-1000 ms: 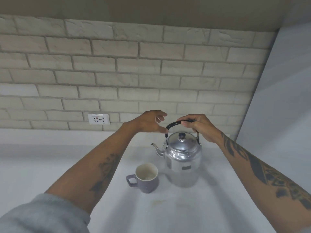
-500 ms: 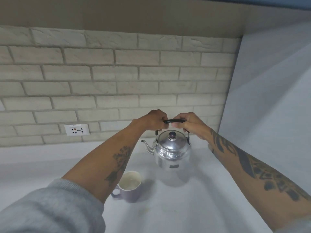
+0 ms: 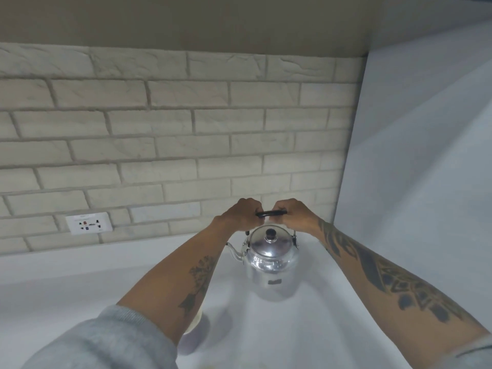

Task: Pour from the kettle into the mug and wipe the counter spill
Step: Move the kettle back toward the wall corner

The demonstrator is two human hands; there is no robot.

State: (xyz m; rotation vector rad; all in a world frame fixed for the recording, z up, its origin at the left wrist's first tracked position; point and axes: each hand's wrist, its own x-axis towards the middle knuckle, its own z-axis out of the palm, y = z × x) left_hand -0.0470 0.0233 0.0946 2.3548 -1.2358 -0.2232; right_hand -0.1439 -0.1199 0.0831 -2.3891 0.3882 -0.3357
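A shiny metal kettle (image 3: 270, 265) with a black knob on its lid is upright just above the white counter (image 3: 292, 328), its spout pointing left. Its black handle (image 3: 271, 213) arches over the lid. My left hand (image 3: 239, 215) grips the handle's left end and my right hand (image 3: 294, 215) grips its right end. The lilac mug (image 3: 195, 334) stands on the counter near me, left of the kettle, mostly hidden under my left forearm.
A pale brick wall runs along the back of the counter, with a white socket plate (image 3: 89, 222) at the left. A plain white side wall (image 3: 415, 182) closes off the right of the counter.
My left hand has closed on the kettle's handle beside the right one. The view has swung up and right, so the mug now lies under my left forearm.
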